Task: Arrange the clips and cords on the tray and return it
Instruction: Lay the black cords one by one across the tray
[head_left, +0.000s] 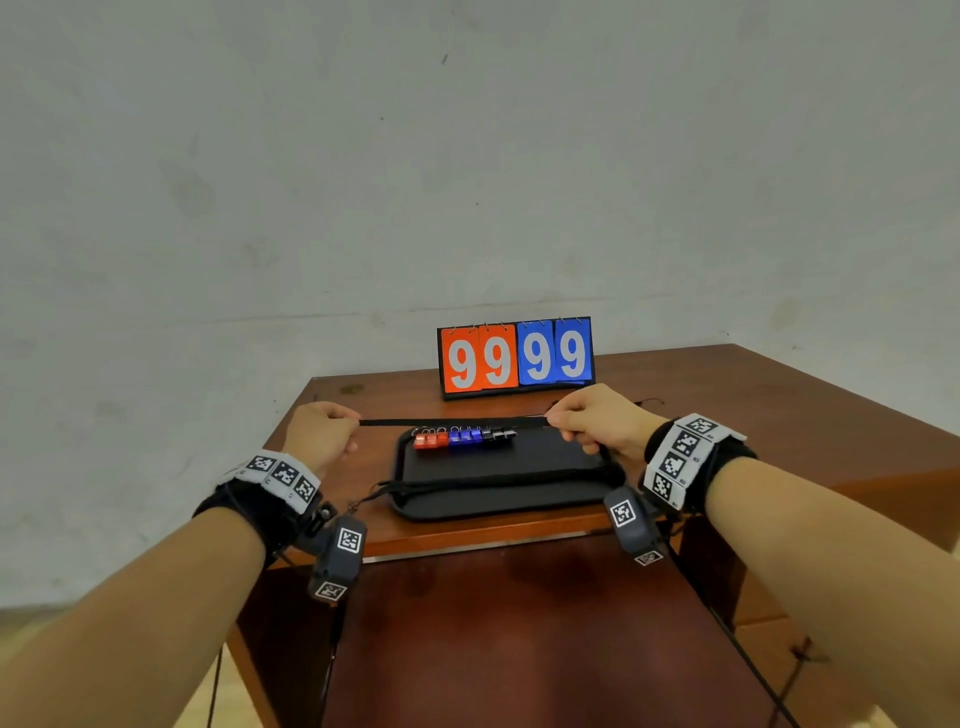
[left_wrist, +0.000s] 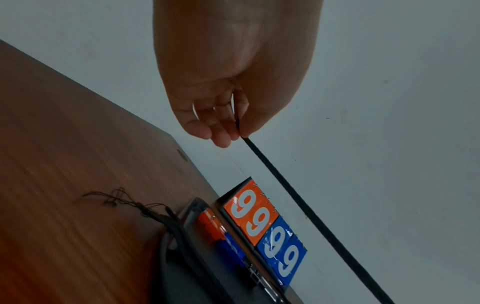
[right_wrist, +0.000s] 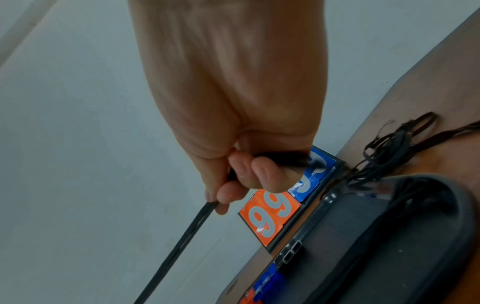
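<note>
While the cord (head_left: 452, 422) is pinched taut between the left hand (head_left: 320, 434) and right hand (head_left: 597, 420), its long axis is held left to right above the far edge of the tray (head_left: 498, 506), over the clips (head_left: 464, 438); a lowering toward the near side is likely called for.

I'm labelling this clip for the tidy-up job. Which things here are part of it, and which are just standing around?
Part of the job:
black tray
row of red, blue and black clips
cord stretched between left hand and right hand
cords on the tray's near edge

Just there:
flip scoreboard
wooden table
</note>
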